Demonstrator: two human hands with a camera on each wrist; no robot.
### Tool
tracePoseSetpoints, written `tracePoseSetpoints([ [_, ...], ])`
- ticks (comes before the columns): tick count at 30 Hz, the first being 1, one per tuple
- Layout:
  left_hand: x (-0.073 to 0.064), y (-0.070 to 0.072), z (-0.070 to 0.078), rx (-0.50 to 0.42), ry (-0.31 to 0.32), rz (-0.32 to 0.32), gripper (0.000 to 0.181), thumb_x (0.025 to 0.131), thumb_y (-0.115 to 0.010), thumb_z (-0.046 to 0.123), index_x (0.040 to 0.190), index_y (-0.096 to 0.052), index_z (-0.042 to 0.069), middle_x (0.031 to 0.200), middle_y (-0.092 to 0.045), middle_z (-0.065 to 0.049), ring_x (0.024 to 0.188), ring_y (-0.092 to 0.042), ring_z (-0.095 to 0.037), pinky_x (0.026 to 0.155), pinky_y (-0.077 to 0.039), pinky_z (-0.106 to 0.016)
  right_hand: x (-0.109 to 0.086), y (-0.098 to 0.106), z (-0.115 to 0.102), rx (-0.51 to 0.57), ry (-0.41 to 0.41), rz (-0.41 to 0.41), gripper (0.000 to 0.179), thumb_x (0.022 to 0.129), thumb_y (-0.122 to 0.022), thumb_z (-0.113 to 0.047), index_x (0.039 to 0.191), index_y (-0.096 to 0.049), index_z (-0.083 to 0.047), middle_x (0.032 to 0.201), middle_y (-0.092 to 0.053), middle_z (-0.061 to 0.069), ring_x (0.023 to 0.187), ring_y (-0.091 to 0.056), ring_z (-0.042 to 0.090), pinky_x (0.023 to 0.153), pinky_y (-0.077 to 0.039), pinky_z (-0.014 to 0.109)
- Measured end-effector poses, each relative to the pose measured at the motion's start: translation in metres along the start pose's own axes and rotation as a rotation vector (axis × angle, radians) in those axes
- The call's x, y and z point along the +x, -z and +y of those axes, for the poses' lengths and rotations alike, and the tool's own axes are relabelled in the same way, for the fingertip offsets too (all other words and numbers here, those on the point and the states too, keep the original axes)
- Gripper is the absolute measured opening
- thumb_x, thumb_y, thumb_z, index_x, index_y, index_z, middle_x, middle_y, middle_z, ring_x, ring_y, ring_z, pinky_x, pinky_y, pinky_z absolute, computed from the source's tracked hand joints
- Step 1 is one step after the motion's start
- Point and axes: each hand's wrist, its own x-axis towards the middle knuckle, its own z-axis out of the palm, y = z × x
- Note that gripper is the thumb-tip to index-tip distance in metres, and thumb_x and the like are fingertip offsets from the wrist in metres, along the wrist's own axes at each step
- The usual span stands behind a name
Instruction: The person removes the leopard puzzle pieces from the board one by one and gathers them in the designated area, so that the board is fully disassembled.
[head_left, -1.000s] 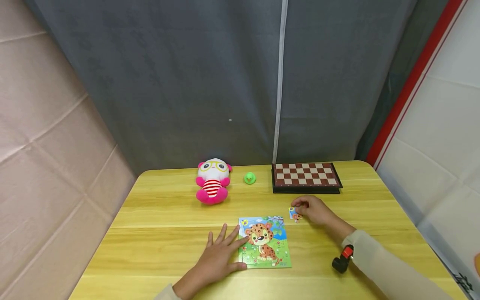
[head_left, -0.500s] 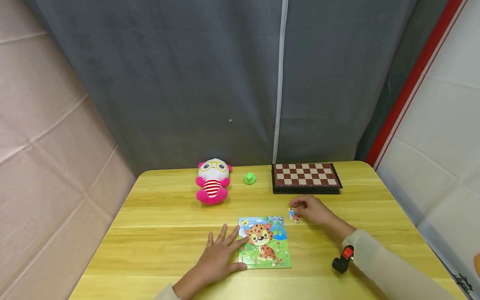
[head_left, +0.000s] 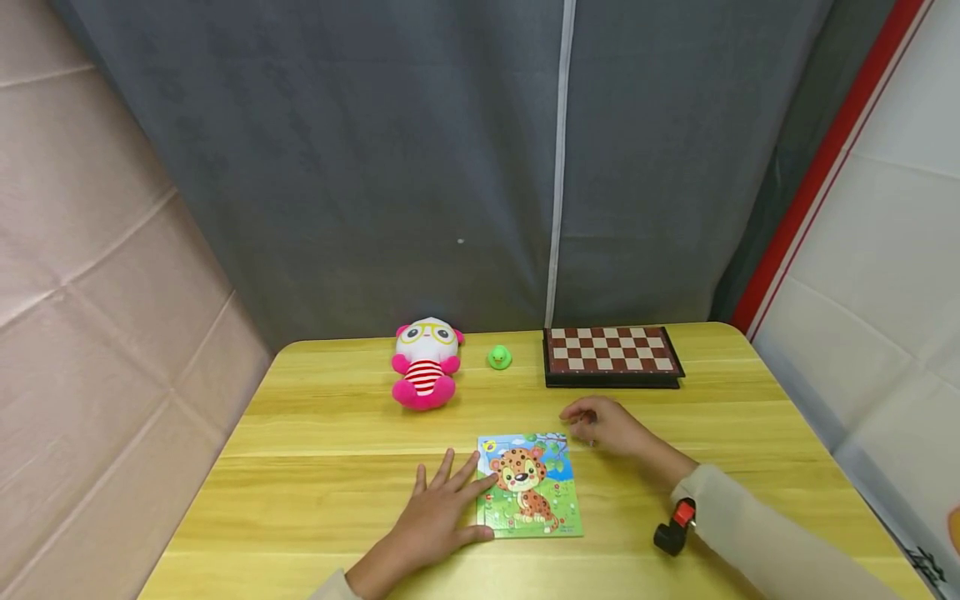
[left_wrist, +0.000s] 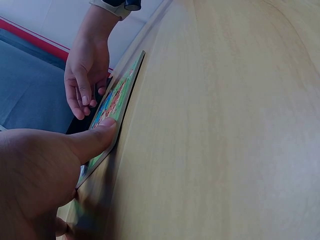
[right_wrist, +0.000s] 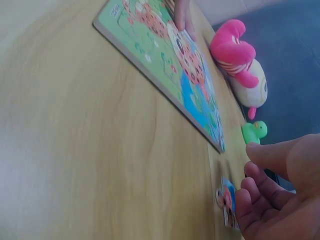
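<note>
Currently, nothing is grasped by the left hand (head_left: 433, 518) or right hand (head_left: 611, 427). If brushed, the puzzle piece (right_wrist: 228, 200) could be displaced.

Wood-grain worktop (head_left: 315, 442) carries pink-white plush (head_left: 424, 375), green duck (head_left: 499, 357), checkerboard case (head_left: 613, 352), leopard puzzle (head_left: 531, 492), at least one loose puzzle piece (right_wrist: 228, 200).
</note>
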Motion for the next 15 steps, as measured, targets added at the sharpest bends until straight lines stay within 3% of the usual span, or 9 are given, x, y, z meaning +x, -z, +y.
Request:
tracePoseSetpoints([
  [5, 0.0, -0.001, -0.001, 0.007, 0.0, 0.002, 0.078, 0.088, -0.059, 0.071, 0.157, -0.041, 0.041, 0.171, -0.021, -0.002, 0.155, -0.014, -0.047, 0.112, -0.012, -0.082, 0.001, -0.008, -0.008, -0.02, 0.003, 0.003, 0.021, 0.097, -0.068, -0.002, 0.117, -0.074, -0.004, 0.107, -0.069, 0.008, 0.09, -0.056, 0.02, 0.076, -0.05, 0.029],
  [15, 0.0, -0.001, -0.002, 0.0, -0.001, 0.0, 0.078, 0.088, -0.058, 0.072, 0.157, -0.04, 0.041, 0.171, -0.02, -0.002, 0.155, -0.014, -0.047, 0.111, -0.012, -0.083, 0.003, -0.025, -0.021, 0.003, 0.035, -0.022, 0.021, 0.096, -0.07, -0.003, 0.116, -0.073, -0.002, 0.104, -0.068, 0.008, 0.089, -0.056, 0.019, 0.075, -0.05, 0.027],
])
